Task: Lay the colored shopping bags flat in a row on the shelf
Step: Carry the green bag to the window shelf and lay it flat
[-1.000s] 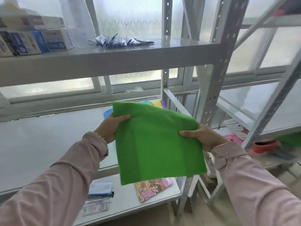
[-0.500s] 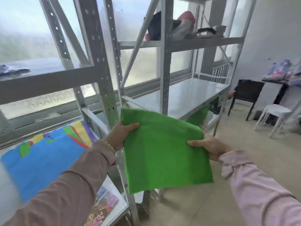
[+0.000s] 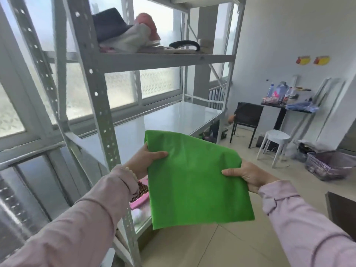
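A flat green shopping bag (image 3: 194, 180) hangs in the air in front of me, held by both hands at its upper side edges. My left hand (image 3: 143, 161) grips its left edge, thumb on top. On the right edge my right hand (image 3: 248, 175) does the same. The bag is in front of the near edge of a bare white metal shelf (image 3: 173, 118) of the right rack. No other colored bags show in this view.
A grey perforated upright post (image 3: 100, 105) stands just left of my left hand. The upper shelf (image 3: 163, 59) carries hats and clothes. Pink items (image 3: 139, 201) lie on the low shelf. A black chair (image 3: 247, 120), a white stool (image 3: 274, 145) and a basket (image 3: 331, 164) stand to the right.
My view has swung to the right, from the left rack with the blue bag to the right rack. Both hands still hold the green bag the same way.
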